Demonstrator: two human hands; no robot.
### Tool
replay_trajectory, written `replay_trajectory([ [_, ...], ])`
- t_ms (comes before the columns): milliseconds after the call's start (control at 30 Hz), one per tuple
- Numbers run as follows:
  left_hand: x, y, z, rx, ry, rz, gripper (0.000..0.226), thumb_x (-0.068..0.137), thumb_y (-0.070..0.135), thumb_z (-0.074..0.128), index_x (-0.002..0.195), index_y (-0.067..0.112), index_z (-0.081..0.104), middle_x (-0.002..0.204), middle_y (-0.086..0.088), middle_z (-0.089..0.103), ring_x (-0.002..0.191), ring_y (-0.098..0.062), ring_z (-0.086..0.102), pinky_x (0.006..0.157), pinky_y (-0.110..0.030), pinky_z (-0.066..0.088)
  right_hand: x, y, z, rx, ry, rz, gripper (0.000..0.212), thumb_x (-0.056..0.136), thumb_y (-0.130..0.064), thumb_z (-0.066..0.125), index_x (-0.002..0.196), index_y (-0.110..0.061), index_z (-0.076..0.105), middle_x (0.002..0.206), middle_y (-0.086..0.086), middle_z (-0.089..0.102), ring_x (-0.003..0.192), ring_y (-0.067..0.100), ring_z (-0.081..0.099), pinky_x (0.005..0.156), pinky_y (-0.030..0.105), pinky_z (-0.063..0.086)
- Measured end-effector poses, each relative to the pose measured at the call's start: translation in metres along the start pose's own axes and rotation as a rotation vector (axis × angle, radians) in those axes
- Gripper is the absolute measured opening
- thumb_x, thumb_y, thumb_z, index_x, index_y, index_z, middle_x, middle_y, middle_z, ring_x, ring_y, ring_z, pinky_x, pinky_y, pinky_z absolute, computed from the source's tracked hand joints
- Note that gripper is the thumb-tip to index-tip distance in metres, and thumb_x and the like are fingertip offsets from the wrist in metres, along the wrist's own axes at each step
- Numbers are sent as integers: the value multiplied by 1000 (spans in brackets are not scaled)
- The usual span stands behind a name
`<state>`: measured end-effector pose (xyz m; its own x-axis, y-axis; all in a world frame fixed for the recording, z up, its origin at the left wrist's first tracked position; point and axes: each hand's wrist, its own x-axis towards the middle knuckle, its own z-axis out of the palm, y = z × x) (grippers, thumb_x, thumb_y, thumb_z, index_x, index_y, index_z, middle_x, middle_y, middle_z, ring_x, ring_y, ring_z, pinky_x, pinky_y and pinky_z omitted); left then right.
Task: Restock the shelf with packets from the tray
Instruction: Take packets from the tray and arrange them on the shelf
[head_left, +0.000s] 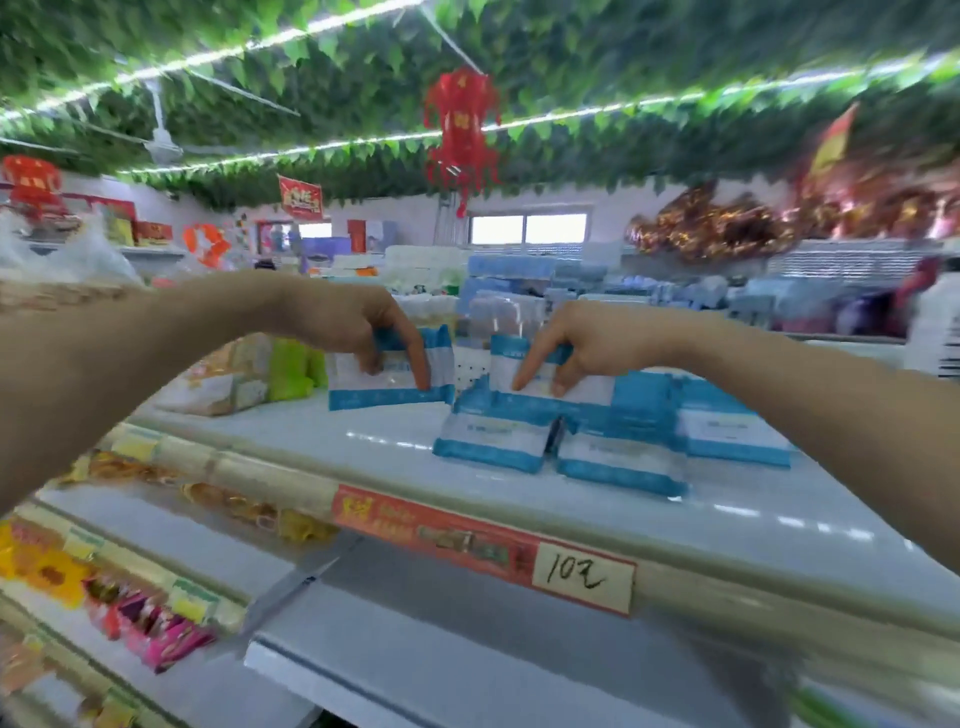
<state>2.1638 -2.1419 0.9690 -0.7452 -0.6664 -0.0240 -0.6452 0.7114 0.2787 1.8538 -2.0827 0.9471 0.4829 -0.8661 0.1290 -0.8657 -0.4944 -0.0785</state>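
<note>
Left hand (353, 325) fingers curl round a blue-white packet (384, 395) just above the top shelf (311, 431). Right hand (592, 340) grips a second packet (589, 389) over that shelf's flat packets (493, 441).

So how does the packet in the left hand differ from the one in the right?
The left packet is over bare shelf, apart from the pile; the right packet is at the pile's top. The left packet's lower blue band shows; the right packet's is hidden behind the pile. Both are white and blue, upright, gripped from above by the left hand and right hand.
</note>
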Motion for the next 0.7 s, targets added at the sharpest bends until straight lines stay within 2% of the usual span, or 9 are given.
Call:
replay_trajectory([
  [67,35,26,5,16,-7,71,52,91,-9,66,107,39,81,106,26,74,92,-2,70,77,-18,53,-36,30,-7,-4,-1,93,38,85,-23,83,112,-48,76,117,-2,69,99,18,62,95,42,50],
  [133,65,53,10,5,-7,148,51,91,-8,68,111,36,81,101,22,76,86,-4,72,72,-20,54,-72,58,-13,-12,4,180,38,86,-24,83,113,-50,75,120,0,69,106,21,63,101,48,49],
  [233,103,94,20,-8,-35,245,46,91,-2,72,117,35,78,102,19,78,85,-8,75,71,-21,57,-123,92,-21,8,22,296,38,86,-23,83,112,-50,76,122,-12,69,107,12,63,104,38,48],
  [367,140,142,32,28,-62,308,42,92,6,74,118,39,76,100,33,73,83,4,71,71,-14,53,-174,127,-28,48,44,383,37,86,-22,84,108,-51,77,117,-18,68,103,10,62,94,28,49],
  [467,160,165,41,38,-91,333,41,93,11,75,119,42,76,114,23,75,94,-5,73,78,-22,58,-191,151,-24,44,40,409,37,85,-24,84,106,-53,77,114,-17,69,98,11,62,95,35,52],
  [533,171,173,47,45,-109,330,40,94,12,74,119,42,76,113,19,75,95,-9,75,77,-26,59,-192,161,-16,54,28,403,37,85,-22,84,105,-52,77,116,-17,69,99,13,63,94,35,53],
  [600,178,177,52,38,-130,315,39,95,11,73,120,41,76,109,22,76,92,-8,75,74,-24,58,-186,167,-8,56,10,382,36,86,-19,83,107,-47,79,115,-23,67,98,8,62,86,26,51],
  [667,182,179,56,39,-144,306,39,95,9,72,120,39,76,107,27,74,92,-4,74,74,-21,58,-175,170,1,52,1,354,35,86,-16,83,108,-42,80,108,-27,64,90,0,59,75,14,43],
  [700,183,179,57,39,-142,302,40,94,8,72,120,38,76,106,28,74,92,-2,73,73,-20,57,-168,171,6,58,-4,337,35,85,-15,83,108,-41,80,105,-26,64,88,0,58,72,12,40],
])
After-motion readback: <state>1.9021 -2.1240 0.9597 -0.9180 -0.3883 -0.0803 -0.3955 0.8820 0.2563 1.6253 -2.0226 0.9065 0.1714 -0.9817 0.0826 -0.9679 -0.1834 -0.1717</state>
